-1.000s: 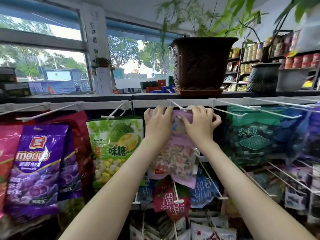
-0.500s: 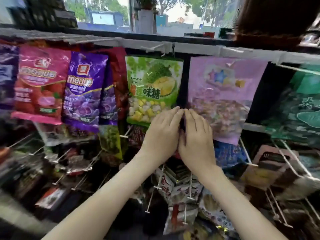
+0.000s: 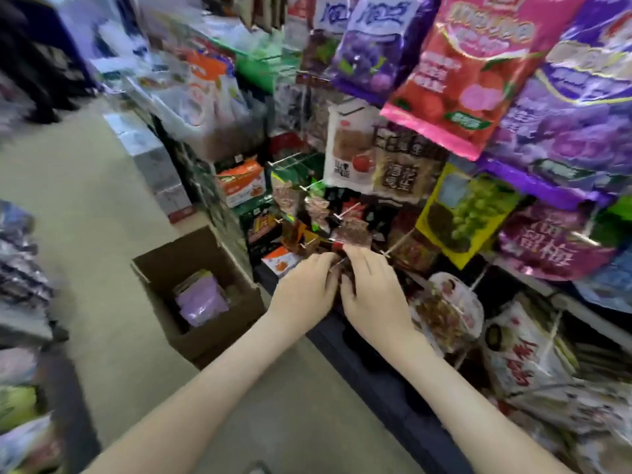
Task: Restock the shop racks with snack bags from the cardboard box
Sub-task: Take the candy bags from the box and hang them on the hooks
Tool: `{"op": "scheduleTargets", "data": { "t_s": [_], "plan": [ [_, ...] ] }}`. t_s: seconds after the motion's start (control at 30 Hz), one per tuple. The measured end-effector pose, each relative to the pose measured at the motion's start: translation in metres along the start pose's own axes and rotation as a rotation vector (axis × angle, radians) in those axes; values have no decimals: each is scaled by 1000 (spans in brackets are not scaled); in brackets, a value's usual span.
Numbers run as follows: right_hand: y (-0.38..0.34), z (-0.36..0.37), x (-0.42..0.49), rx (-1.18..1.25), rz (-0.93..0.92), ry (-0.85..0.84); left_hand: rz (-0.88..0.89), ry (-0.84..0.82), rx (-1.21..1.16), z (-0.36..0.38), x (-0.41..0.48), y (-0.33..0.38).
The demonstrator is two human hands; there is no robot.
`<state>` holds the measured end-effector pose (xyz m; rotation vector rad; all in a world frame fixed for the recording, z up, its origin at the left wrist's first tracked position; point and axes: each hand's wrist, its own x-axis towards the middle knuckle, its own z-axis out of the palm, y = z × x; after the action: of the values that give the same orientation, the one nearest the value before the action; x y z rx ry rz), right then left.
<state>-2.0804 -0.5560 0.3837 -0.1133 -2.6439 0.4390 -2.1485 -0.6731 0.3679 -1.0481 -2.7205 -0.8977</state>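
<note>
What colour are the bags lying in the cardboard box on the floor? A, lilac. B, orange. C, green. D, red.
A: the bags showing inside the open box are pale lilac.

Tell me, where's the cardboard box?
In the head view, the cardboard box sits on the floor, left of the left hand, with purple bags inside.

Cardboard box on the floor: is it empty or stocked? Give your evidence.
Stocked: the open cardboard box holds purple snack bags at its bottom.
</note>
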Motion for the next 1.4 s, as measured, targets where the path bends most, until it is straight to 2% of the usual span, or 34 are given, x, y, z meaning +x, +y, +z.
{"op": "scheduleTargets", "data": {
  "t_s": [0.27, 0.43, 0.67, 0.8, 0.93, 1.1, 1.23, 1.4],
  "plan": [
    [-101, 174, 66, 132, -1, -389, -492, -136, 94, -45, -37, -218],
    [-111, 261, 104, 141, 18, -541, -677, -259, 110, -42, -32, -316],
    [-118, 417, 176, 137, 7, -818, -981, -289, 52, 1, -6, -458],
    [-114, 529, 201, 94, -31, -934, -1064, -320, 36, 58, 15, -551],
    [-96, 649, 201, 60, -33, -997, -1169, -464, 51, 147, 26, -648],
    [-76, 775, 181, -14, 5, -1095, -1119, -626, 159, 267, 30, -754],
    [-67, 831, 156, -50, 50, -1112, -1148, -684, 287, 323, 19, -805],
    [-59, 855, 141, -65, 109, -1138, -1162, -722, 354, 355, -4, -831]
  ]
}}
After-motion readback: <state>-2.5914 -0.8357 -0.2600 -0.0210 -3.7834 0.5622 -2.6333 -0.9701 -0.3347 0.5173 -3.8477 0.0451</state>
